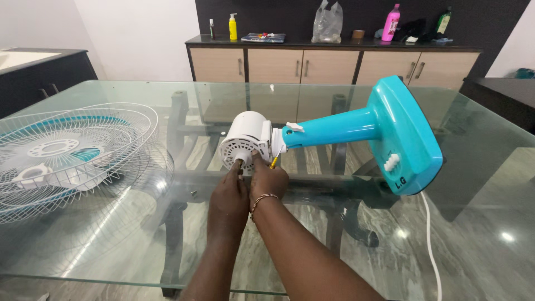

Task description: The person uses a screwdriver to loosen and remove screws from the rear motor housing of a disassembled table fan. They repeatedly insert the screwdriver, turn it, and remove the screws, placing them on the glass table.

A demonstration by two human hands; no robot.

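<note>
Head view: a glass table (111, 262) carries a fan stripped of its guards. The fan lies on its side near the middle of the table, its white motor (245, 144) pointing left, its teal neck (334, 129) running right to the teal base (409, 136), which stands tipped up towards the right edge. A white cord (430, 239) runs from under the base to the near edge.

Both hands meet at the front face of the motor. The left hand (229, 198) has its fingers closed on the short shaft that sticks out of the motor face, pinching it. The right hand (268, 178), with a thin bracelet (262, 199) on the wrist, is closed around a small screwdriver (274, 160) with a yellow handle, its tip set at the motor's lower right edge, just beside where the neck joins.

Towards the left edge lie the white wire guards (72, 161), stacked, with the teal blades (83, 153) showing through the wires. A small screw (193, 193) lies on the glass between the guards and the hands.

Beyond the far edge stands a sideboard (329, 66) with bottles, a clear bag and other small things on top.
</note>
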